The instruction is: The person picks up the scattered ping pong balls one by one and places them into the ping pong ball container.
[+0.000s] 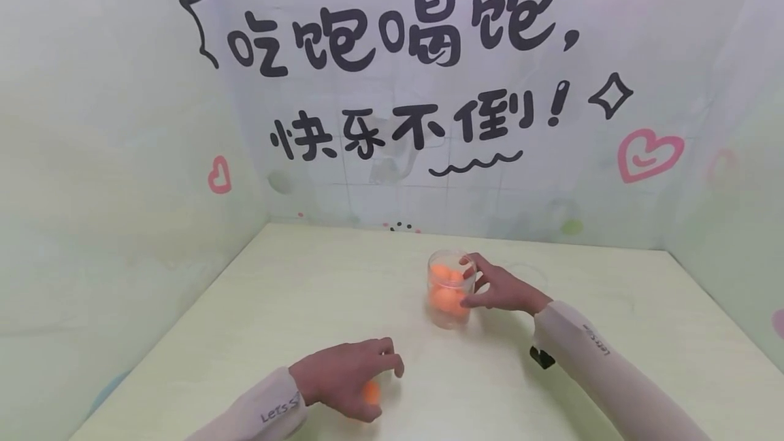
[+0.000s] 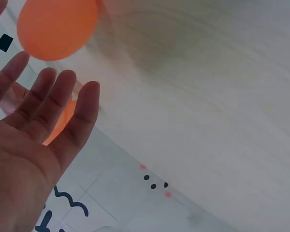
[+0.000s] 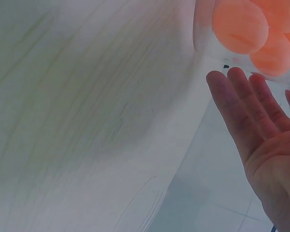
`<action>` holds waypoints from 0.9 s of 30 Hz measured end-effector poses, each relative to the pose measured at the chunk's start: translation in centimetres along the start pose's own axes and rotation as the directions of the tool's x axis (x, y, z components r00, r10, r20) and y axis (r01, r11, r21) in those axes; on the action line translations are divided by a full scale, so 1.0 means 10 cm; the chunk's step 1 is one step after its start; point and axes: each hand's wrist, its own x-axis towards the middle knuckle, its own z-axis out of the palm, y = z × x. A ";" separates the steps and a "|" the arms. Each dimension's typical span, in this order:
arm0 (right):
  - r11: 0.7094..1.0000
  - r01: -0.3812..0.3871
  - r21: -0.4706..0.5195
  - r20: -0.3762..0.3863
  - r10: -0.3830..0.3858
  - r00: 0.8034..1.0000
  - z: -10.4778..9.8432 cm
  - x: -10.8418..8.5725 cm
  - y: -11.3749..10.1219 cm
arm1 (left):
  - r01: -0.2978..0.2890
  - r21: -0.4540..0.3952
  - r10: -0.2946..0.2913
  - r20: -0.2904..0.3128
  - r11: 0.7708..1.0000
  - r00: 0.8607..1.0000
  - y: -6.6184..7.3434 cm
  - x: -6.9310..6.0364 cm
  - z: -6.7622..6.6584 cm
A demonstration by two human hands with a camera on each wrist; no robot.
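A clear round jar (image 1: 449, 322) with several orange ping-pong balls (image 1: 447, 299) in it stands near the middle of the table. My right hand (image 1: 505, 289) is at the jar's right side, thumb in front and fingers near the rim. In the right wrist view its fingers are fairly straight beside the jar wall (image 3: 197, 29); firm contact cannot be made out. Nearer to me, my left hand (image 1: 339, 376) arches over a single orange ping-pong ball (image 1: 371, 393). The left wrist view has this ball (image 2: 58, 29) between the thumb and loosely bent, spread fingers, without a visible pinch.
The pale table (image 1: 294, 278) meets a printed back wall (image 1: 367, 203) and side walls. Behind my right hand lies a faint, clear round outline (image 1: 542, 269), perhaps a lid. A small black device (image 1: 542, 358) hangs at my right wrist.
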 end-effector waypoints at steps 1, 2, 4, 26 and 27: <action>1.000 -0.001 0.000 0.000 0.001 1.000 0.00 0.00 0.00 | 0.005 0.004 -0.005 0.003 1.000 1.000 0.00 -0.01 0.01; 1.000 -0.002 0.002 0.002 0.002 1.000 0.00 0.00 0.00 | 0.010 0.009 -0.010 0.004 1.000 1.000 0.01 -0.02 0.02; 1.000 -0.006 0.005 0.004 0.006 1.000 0.00 0.00 -0.01 | 0.024 0.007 -0.024 0.012 1.000 1.000 0.02 -0.04 0.02; 1.000 -0.002 0.010 -0.001 0.002 1.000 0.00 0.00 0.00 | 0.032 0.007 -0.032 0.093 0.999 0.995 0.00 -0.07 0.01; 1.000 -0.001 0.012 -0.001 0.001 1.000 0.00 0.00 0.00 | 0.032 0.011 -0.033 0.091 0.999 0.995 0.00 -0.06 0.00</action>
